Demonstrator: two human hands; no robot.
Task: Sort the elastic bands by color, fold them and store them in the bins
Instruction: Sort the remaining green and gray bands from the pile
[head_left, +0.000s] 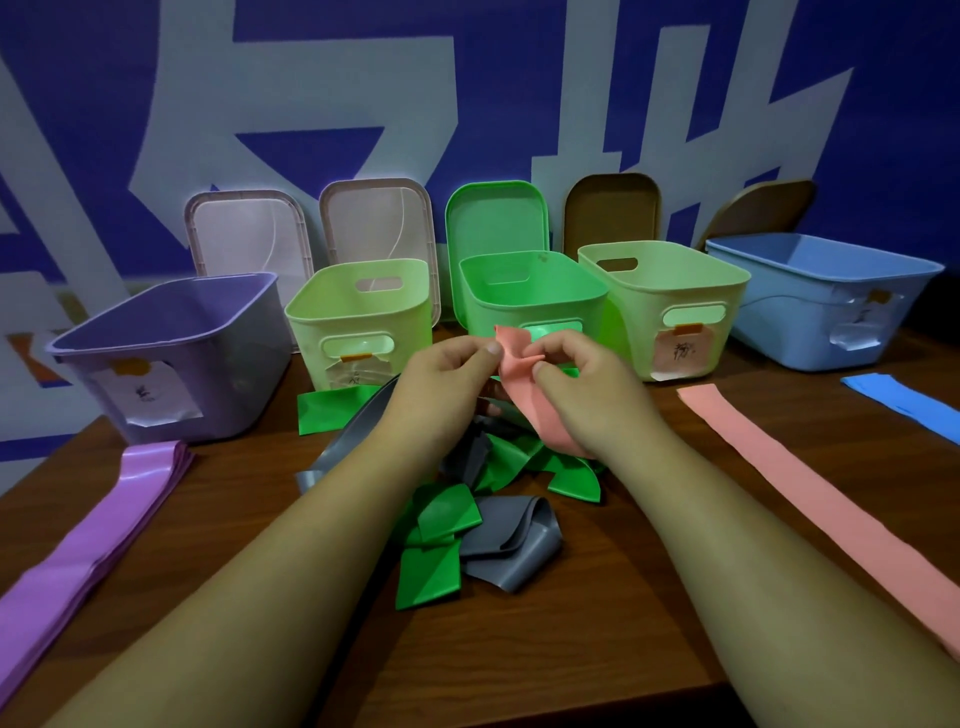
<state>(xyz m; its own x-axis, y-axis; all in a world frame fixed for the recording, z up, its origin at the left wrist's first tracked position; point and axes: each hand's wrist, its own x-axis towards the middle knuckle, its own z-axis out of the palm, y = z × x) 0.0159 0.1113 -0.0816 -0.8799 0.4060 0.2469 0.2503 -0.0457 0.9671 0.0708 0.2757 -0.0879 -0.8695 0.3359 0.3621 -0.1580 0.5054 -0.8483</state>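
Note:
A salmon-pink elastic band (519, 387) is lifted above a tangled pile of green and grey bands (467, 514) at the table's middle. My left hand (441, 374) pinches the band's top left edge, and my right hand (576, 379) pinches its top right edge just beside. The band's lower part hangs down behind my right hand. Five open bins stand in a row behind: a purple bin (171, 353), a pale green bin (358, 317), a bright green bin (530, 291), a second pale green bin (665, 301) and a blue bin (826, 296).
A stack of flat purple bands (88, 545) lies along the left edge. A long pink band (810, 488) lies flat on the right, with a blue band (904, 400) beyond it. Several lids (249, 234) lean against the blue wall behind the bins.

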